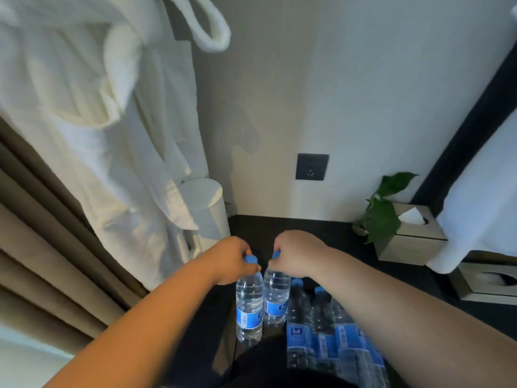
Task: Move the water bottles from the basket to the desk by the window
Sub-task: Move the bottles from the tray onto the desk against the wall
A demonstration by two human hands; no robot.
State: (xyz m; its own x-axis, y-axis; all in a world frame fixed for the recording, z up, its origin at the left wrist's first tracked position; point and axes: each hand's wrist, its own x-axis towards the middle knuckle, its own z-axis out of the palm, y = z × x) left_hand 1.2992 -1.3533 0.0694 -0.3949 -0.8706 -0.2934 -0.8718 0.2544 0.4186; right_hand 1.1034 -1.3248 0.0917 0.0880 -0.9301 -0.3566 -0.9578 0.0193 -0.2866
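Note:
My left hand (232,259) grips the blue cap of a clear water bottle (249,306) with a blue label. Beside it, my right hand (296,254) grips the cap of a second water bottle (276,298). Both bottles hang upright, side by side, over the dark desk (302,228). To their right stand several more water bottles (324,329) with blue caps and labels, partly behind my right forearm. No basket is in view.
A white bathrobe (92,121) hangs at the left, over a white cylindrical appliance (202,208). A small green plant (383,208) and a tissue box (411,233) sit at the desk's back right. A wall socket (312,166) is above the desk. Brown curtains (42,247) hang left.

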